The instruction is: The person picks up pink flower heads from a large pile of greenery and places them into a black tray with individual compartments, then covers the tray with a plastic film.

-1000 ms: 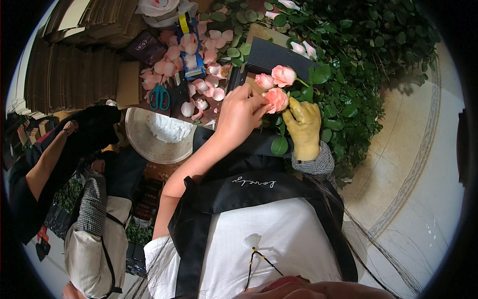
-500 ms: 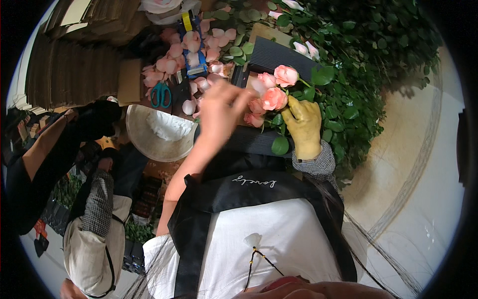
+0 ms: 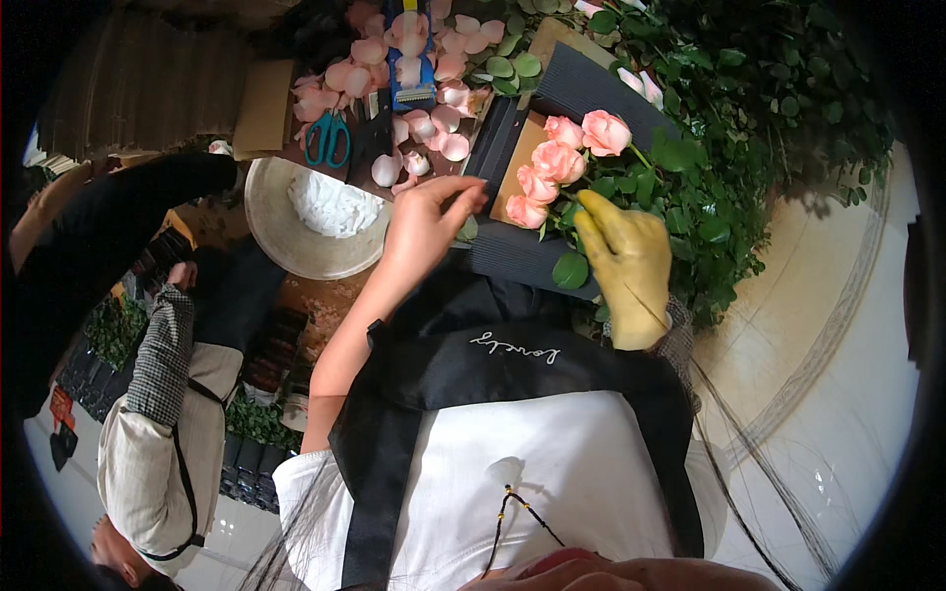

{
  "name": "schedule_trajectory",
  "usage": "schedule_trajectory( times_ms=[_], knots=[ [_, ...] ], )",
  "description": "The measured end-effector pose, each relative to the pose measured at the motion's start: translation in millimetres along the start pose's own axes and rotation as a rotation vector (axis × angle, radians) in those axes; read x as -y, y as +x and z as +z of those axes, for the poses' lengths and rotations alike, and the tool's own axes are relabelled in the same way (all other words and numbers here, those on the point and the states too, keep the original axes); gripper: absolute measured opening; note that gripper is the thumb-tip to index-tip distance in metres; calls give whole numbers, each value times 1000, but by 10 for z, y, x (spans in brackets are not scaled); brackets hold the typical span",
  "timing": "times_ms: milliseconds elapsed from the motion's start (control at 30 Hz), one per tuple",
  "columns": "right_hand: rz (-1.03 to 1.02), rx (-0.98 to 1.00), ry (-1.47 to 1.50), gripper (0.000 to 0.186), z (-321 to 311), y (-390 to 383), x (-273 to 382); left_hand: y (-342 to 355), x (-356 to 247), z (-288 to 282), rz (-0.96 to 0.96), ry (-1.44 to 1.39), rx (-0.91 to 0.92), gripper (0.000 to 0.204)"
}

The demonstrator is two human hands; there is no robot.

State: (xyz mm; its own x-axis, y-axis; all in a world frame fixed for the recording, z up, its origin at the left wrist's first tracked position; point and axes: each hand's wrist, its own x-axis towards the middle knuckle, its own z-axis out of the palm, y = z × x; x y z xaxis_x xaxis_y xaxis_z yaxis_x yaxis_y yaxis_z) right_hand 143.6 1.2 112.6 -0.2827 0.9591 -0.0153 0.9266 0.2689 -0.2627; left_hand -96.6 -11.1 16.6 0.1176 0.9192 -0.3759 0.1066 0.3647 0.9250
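The right hand (image 3: 631, 266), in a yellow glove, is closed around the stems of the pink roses (image 3: 562, 163), blooms just above it. The bare left hand (image 3: 424, 231) hovers beside them with fingers pinched, seemingly empty. Rough plucking could bruise blooms, or thorns prick it.

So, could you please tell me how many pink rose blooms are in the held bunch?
4 show: one rose top right, one beside it, one in the middle, one lowest. Others may be hidden.

Teal scissors (image 3: 326, 139), loose petals (image 3: 414, 59), white bowl (image 3: 266, 222)
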Motion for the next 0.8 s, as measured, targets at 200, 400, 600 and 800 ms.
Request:
schedule_trajectory(
  times_ms=[200,400,600,800],
  knots=[
    [-39,314,24,41,255,40,-101,81,-113,158,127,269,64,22],
    [-67,256,151,39,360,0,-185,68,-148,181,213,350,26,22],
    [-131,233,209,37,339,-14,-183,114,-237,170,225,467,79,21],
    [-102,297,-24,33,376,-44,-142,95,-174,89,99,182,225,21]
  ],
)
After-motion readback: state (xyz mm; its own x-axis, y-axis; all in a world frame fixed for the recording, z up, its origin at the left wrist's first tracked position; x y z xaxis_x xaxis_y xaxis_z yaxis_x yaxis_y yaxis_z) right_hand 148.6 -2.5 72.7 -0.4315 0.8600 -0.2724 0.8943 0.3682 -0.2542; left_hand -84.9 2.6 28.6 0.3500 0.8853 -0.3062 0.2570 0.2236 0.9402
